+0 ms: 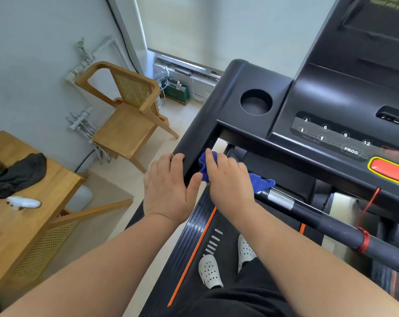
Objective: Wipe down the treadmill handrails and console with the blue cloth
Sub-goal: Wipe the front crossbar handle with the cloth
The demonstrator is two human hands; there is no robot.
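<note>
The black treadmill console (326, 104) fills the upper right, with numbered buttons and a red stop button (389, 171). Its left handrail (199, 136) runs down toward me. My left hand (168, 186) grips this handrail from the outside, fingers curled over its top. My right hand (228, 181) presses the bunched blue cloth (261, 183) against the handrail's inner side, where the grey crossbar (319, 218) joins it. Part of the cloth sticks out above and to the right of my fingers.
A wooden chair (130, 115) stands by the wall to the left. A wooden table (22, 229) at lower left holds a dark cloth (17, 172) and a white object (23, 202). My feet in white clogs (211, 271) stand on the treadmill belt. A red safety cord (367, 207) hangs from the console.
</note>
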